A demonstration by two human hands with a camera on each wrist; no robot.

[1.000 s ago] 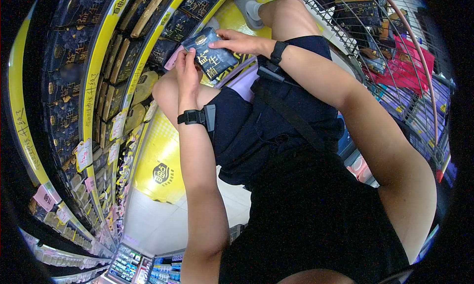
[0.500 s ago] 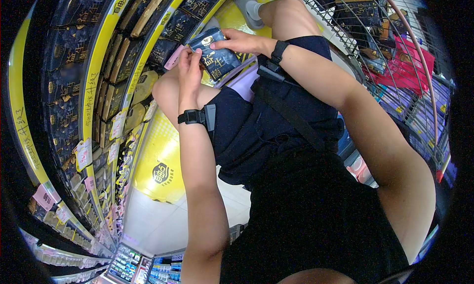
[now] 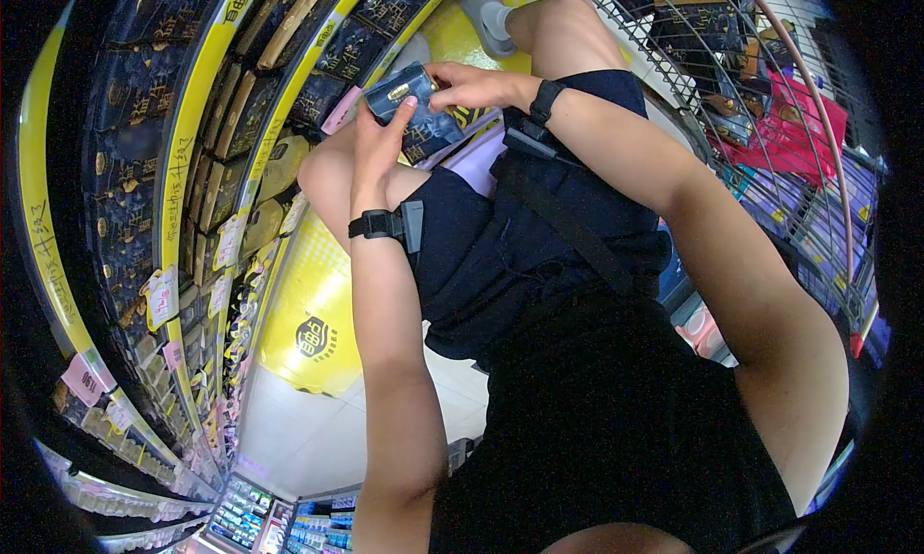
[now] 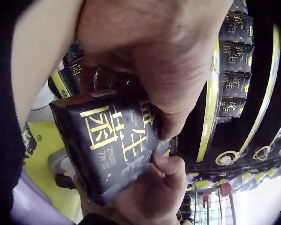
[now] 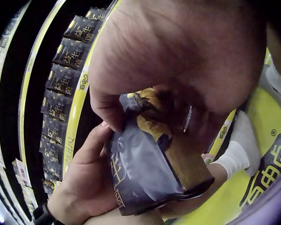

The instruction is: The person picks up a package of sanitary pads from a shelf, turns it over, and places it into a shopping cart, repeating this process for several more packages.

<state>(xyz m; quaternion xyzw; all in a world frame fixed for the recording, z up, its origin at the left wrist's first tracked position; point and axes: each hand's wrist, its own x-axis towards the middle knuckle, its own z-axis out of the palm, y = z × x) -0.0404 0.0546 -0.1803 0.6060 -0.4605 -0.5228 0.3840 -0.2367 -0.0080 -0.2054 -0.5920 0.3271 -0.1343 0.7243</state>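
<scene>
A dark blue-black packet of sanitary pads [image 3: 390, 92] with gold Chinese characters is held tilted between both hands, over the bent leg. My left hand [image 3: 377, 142] grips its near left side, thumb lying across the upper face. At the far right corner, my right hand [image 3: 475, 86] pinches the packet with fingers bent over its edge. In the left wrist view, the packet's printed front [image 4: 113, 145] is toward the camera, and the two thumbs nearly meet at one edge. From the right wrist, its folded, brownish-gold side [image 5: 185, 161] appears beside the right fingers.
Shelves of similar dark packets [image 3: 130, 150] rise along the left, fronted by yellow strips [image 3: 178, 159] and price tags [image 3: 162, 299]. A wire shopping cart [image 3: 847, 217] stands at right, holding packets and a pink-red bag [image 3: 789, 130]. Yellow floor graphics [image 3: 308, 333] lie below.
The packet has tilted and turned, its upper face shifting toward the camera. My left thumb has moved from the edge onto the face, and the right fingers have curled more over the corner.
</scene>
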